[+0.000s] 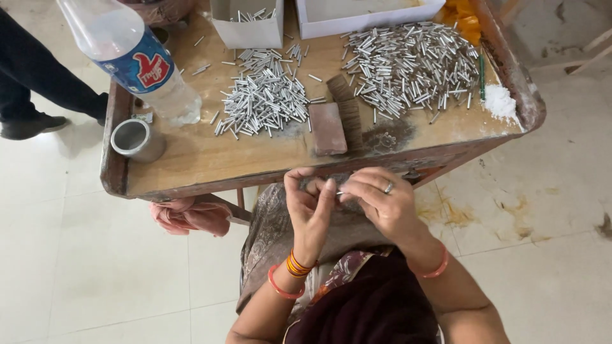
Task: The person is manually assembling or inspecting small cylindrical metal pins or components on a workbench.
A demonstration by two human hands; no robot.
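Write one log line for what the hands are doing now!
left hand: pinches small silver tube | right hand: pinches same tube | table: two tube piles, brick block

Sat at low wooden table (204, 159), top worn, raised rim around edges, right corner chipped and dusted with white powder (499, 102). Floor (89, 255) under me was pale cream tile, thin grout lines, glossy. Yellow-brown stains (446, 213) marked tiles to my right. Light was soft, even, daylight-like, with faint shadow under table. At far left, another person's dark trouser leg and black shoe (29, 124) stood on tile. Pink cloth (191, 215) hung below table edge.
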